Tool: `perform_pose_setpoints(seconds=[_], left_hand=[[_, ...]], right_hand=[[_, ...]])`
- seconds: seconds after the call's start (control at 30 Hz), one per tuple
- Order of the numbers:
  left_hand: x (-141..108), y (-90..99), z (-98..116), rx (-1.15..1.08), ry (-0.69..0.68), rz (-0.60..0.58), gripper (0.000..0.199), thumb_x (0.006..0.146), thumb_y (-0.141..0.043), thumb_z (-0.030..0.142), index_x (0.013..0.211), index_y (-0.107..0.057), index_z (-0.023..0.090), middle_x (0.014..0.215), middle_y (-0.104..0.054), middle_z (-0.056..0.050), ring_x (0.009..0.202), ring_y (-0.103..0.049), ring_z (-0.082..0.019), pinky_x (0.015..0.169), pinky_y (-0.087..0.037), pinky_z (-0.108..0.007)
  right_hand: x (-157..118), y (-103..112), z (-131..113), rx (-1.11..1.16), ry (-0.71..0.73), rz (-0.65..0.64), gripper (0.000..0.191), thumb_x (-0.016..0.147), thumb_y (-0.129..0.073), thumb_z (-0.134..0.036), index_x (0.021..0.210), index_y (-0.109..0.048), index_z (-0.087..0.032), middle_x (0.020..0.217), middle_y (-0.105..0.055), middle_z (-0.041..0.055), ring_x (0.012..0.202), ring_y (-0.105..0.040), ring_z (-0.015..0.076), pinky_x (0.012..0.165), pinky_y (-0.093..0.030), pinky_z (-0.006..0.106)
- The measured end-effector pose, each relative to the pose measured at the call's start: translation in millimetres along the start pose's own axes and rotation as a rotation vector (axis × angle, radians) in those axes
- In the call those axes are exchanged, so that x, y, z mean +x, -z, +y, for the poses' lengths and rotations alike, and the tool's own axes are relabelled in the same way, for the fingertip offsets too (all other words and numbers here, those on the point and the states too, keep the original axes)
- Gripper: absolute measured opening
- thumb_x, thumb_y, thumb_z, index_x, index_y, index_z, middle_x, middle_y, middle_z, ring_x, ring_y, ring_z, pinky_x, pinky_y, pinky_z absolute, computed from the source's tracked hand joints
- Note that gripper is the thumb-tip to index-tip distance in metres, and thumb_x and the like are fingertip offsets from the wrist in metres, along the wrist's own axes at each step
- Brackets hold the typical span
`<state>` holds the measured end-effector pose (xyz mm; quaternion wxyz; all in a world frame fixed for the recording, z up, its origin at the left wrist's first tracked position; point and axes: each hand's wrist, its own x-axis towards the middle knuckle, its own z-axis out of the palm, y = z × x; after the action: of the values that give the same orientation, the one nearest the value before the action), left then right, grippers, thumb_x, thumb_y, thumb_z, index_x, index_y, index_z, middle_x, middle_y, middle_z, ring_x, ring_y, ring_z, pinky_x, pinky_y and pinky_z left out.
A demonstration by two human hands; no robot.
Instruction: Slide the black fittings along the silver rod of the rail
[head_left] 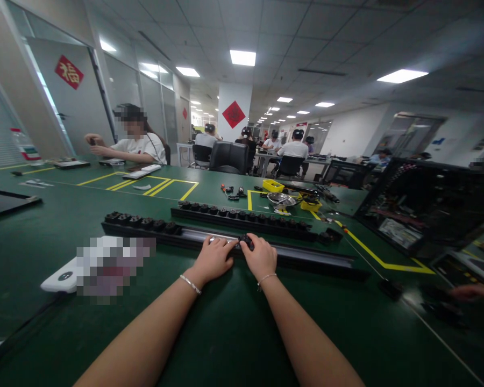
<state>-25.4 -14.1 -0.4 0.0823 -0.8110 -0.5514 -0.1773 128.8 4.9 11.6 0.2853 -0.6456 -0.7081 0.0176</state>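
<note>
right hand (pixel 262 257), in the head view, pinches a small black part (pixel 247 241) between thumb and fingers, near the middle of a long black channel (pixel 310 255) lying on a green table (pixel 229 333). left hand (pixel 214 259) is palm down just beside it, fingers bent over the channel; whether they grip anything, i cannot tell. black pieces (pixel 146 222) stand in a row at the channel's left end. as i judge it, an uneven pinch could let the small part tip or slip; the channel might also slide if pushed, perhaps into a second channel (pixel 242 224) close behind, bearing its own row. both forearms (pixel 145 328) reach forward and converge, a bracelet (pixel 191 284) at each wrist.
</note>
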Motion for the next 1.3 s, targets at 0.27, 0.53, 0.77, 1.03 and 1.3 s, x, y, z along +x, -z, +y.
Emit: perform_pose_setpoints(seconds=[0.27, 0.53, 0.77, 1.03, 1.3], left_hand=[[2.7, 2.1, 3.6, 0.032, 0.03, -0.038, 0.045, 0.081, -0.046, 0.033, 0.126, -0.046, 0.031, 0.102, -0.061, -0.005, 0.097, -0.052, -0.023, 0.093, -0.028, -0.043], [1.1, -0.2, 4.7, 0.02, 0.027, 0.004, 0.045, 0.081, -0.047, 0.031, 0.125, -0.047, 0.031, 0.101, -0.061, -0.004, 0.097, -0.051, -0.022, 0.09, -0.029, -0.04], [2.5, -1.9, 2.7, 0.019, 0.022, 0.022, 0.037, 0.089, -0.036, 0.031, 0.124, -0.048, 0.033, 0.1, -0.062, -0.003, 0.094, -0.053, -0.02, 0.088, -0.03, -0.038], [1.6, -0.4, 3.9, 0.036, 0.034, 0.0, 0.035, 0.091, -0.034, 0.032, 0.124, -0.048, 0.033, 0.099, -0.062, -0.003, 0.095, -0.052, -0.019, 0.086, -0.03, -0.036], [1.4, 2.1, 4.7, 0.013, 0.031, -0.015, 0.034, 0.091, -0.035, 0.032, 0.122, -0.049, 0.033, 0.099, -0.063, -0.003, 0.097, -0.052, -0.019, 0.085, -0.031, -0.035]], right_hand=[[0.7, -1.2, -1.1, -0.014, -0.037, 0.042, 0.038, 0.082, -0.048, -0.051, 0.107, -0.06, -0.025, 0.098, -0.064, 0.0041, 0.095, -0.055, 0.0203, 0.077, -0.032, 0.032], [0.6, -1.3, -0.8, -0.038, -0.029, 0.056, 0.031, 0.082, -0.049, -0.043, 0.104, -0.061, -0.024, 0.099, -0.063, 0.0047, 0.093, -0.055, 0.0203, 0.075, -0.033, 0.031], [-0.4, -1.5, -1.3, -0.049, -0.036, 0.08, 0.032, 0.08, -0.051, -0.042, 0.103, -0.062, -0.024, 0.103, -0.061, 0.0066, 0.095, -0.053, 0.021, 0.076, -0.034, 0.031], [1.4, -1.9, -0.9, -0.051, -0.043, 0.075, 0.032, 0.079, -0.051, -0.042, 0.102, -0.062, -0.024, 0.105, -0.061, 0.0061, 0.095, -0.053, 0.0209, 0.076, -0.035, 0.031], [1.0, 0.8, 0.1, -0.025, -0.057, 0.084, 0.029, 0.077, -0.052, -0.037, 0.098, -0.062, -0.02, 0.1, -0.063, 0.0073, 0.094, -0.053, 0.0216, 0.076, -0.035, 0.031]])
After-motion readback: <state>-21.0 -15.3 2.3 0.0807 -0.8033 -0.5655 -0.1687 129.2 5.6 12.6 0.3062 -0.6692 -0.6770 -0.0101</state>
